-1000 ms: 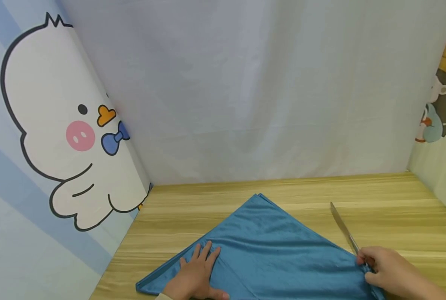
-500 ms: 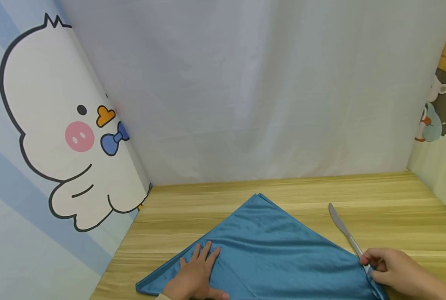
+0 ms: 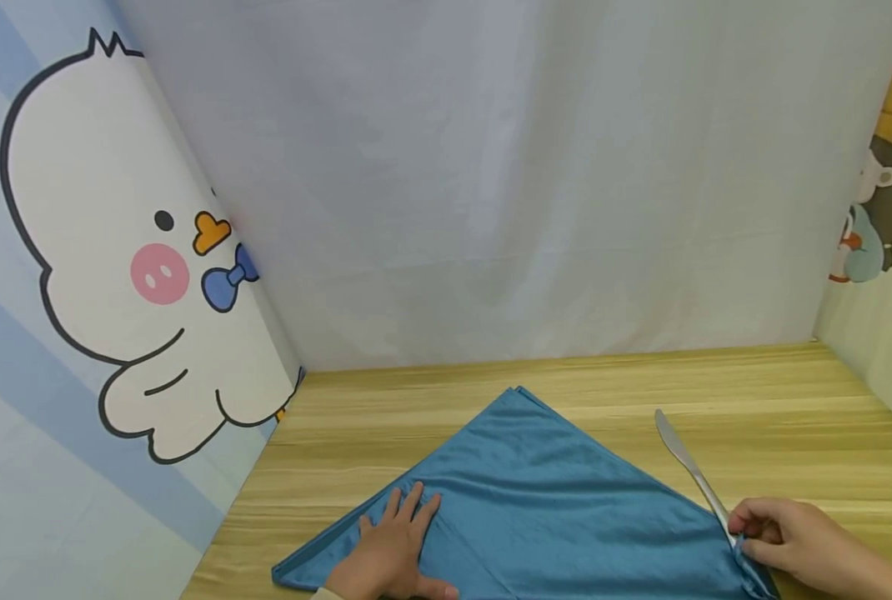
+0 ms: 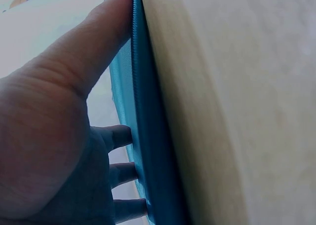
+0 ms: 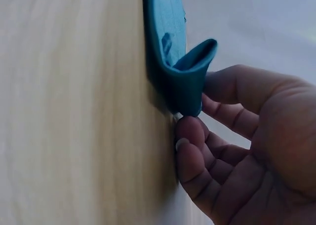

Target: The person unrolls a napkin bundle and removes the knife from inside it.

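A blue satiny cloth [image 3: 558, 492], folded to a triangle, lies on the wooden table with its peak pointing away from me. My left hand [image 3: 389, 550] rests on its left part, fingers spread; the left wrist view shows the thumb and fingertips against the cloth's layered edge [image 4: 148, 111]. At the right corner, my right hand [image 3: 799, 537] pinches the cloth, and in the right wrist view that turned-up corner [image 5: 190, 84] stands by the thumb. A silver table knife [image 3: 682, 454] lies along the cloth's right edge, blade outward; its handle end is hidden at the right fingers and cloth.
Bare wooden table [image 3: 784, 417] extends behind and right of the cloth. A pale curtain [image 3: 528, 183] hangs at the back. Printed cartoon panels stand on either side, with a white bird [image 3: 101, 208] at left.
The right hand has shifted slightly right with the cloth corner. The knife has turned, showing more of its blade's flat side, and its tip has moved slightly left. The left hand stays put.
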`<control>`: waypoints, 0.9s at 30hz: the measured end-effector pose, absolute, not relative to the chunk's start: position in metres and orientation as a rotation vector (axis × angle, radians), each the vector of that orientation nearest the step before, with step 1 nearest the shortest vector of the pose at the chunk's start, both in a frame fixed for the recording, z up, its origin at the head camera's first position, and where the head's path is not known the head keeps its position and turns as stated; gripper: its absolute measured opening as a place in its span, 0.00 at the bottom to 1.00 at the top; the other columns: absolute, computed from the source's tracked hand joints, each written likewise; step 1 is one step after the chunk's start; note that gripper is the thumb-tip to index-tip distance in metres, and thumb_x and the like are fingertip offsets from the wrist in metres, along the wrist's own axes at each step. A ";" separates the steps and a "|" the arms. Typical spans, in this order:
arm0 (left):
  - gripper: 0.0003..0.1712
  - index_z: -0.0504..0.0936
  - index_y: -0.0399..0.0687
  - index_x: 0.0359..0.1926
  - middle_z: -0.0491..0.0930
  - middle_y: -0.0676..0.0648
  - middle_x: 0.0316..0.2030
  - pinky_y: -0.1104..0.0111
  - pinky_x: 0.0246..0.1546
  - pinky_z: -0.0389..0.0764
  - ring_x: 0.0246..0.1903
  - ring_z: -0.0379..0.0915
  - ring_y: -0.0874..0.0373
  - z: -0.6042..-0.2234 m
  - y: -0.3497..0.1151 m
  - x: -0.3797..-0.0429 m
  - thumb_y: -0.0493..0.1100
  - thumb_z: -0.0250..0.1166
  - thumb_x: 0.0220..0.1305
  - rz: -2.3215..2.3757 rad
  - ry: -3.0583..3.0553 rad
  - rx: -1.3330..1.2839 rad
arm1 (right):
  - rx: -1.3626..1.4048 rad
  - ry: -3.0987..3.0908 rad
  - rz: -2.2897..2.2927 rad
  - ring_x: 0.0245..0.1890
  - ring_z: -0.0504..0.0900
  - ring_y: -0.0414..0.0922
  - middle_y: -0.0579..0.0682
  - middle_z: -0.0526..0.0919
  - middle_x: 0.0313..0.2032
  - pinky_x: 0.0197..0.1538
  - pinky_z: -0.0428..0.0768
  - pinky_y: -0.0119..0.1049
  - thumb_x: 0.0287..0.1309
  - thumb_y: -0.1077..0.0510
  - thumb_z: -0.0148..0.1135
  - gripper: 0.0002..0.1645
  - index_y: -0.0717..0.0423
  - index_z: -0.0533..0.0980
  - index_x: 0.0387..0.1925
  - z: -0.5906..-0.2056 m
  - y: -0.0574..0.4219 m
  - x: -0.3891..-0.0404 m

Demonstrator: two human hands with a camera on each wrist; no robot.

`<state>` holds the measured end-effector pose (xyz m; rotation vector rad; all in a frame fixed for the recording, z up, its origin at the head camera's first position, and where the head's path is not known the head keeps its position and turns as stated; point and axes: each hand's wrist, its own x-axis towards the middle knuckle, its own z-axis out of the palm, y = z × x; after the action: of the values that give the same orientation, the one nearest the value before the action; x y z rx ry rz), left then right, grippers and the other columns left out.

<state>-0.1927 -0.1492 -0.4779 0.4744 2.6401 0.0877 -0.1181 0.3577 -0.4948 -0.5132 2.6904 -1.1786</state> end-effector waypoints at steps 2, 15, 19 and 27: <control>0.68 0.53 0.60 0.75 0.46 0.45 0.74 0.26 0.52 0.54 0.72 0.42 0.37 -0.478 -0.149 -0.193 0.84 0.62 0.35 0.089 2.642 0.473 | -0.542 2.661 -1.206 0.25 0.73 0.33 0.34 0.78 0.29 0.27 0.72 0.30 0.61 0.60 0.63 0.03 0.55 0.77 0.36 -0.494 0.357 -0.117; 0.67 0.53 0.60 0.75 0.46 0.45 0.74 0.26 0.51 0.54 0.72 0.42 0.37 -0.478 -0.149 -0.193 0.83 0.62 0.36 0.086 2.632 0.472 | -0.547 2.558 -1.198 0.23 0.70 0.32 0.38 0.72 0.26 0.24 0.67 0.31 0.60 0.55 0.65 0.12 0.57 0.72 0.34 -0.487 0.355 -0.115; 0.67 0.53 0.60 0.75 0.47 0.45 0.74 0.26 0.51 0.54 0.71 0.42 0.37 -0.479 -0.149 -0.194 0.83 0.62 0.36 0.084 2.637 0.475 | -0.533 2.543 -1.190 0.23 0.69 0.33 0.39 0.72 0.25 0.24 0.66 0.32 0.59 0.58 0.66 0.11 0.58 0.70 0.31 -0.486 0.355 -0.116; 0.67 0.54 0.59 0.75 0.47 0.45 0.74 0.26 0.50 0.55 0.71 0.42 0.37 -0.480 -0.150 -0.194 0.84 0.61 0.35 0.082 2.649 0.490 | -0.607 2.551 -1.168 0.21 0.68 0.32 0.33 0.69 0.22 0.22 0.62 0.32 0.67 0.59 0.57 0.10 0.52 0.72 0.27 -0.487 0.360 -0.117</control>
<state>-0.1940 -0.1496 -0.4800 0.4899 2.6486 0.0821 -0.1168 0.3595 -0.4873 -0.6068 2.5507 -1.1677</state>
